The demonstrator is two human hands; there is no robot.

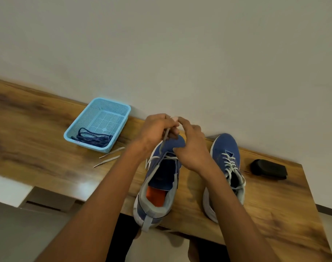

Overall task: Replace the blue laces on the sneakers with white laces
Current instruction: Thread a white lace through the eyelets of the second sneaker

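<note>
Two blue fabric sneakers with pale grey soles stood on the brown wooden desk (48, 129), heels toward the person. The nearer sneaker (157, 188), its heel just over the desk's front edge, was only partly threaded with a white lace (166, 138). Both hands met above its toe: the left hand (156, 130) had its fingers curled round a strand of that lace, pulled taut up from the eyelets, and the right hand (191, 148) pinched at the same spot with fingertips, its heel resting on the tongue. Beside it, to the right, the second sneaker (226, 167) was fully laced in white. Further right lay a black oblong object (268, 169). Left of the hands lay two thin grey strips (110, 156), and beyond them a light blue perforated plastic basket (119, 107) against the wall held the dark blue laces (92, 138).
</note>
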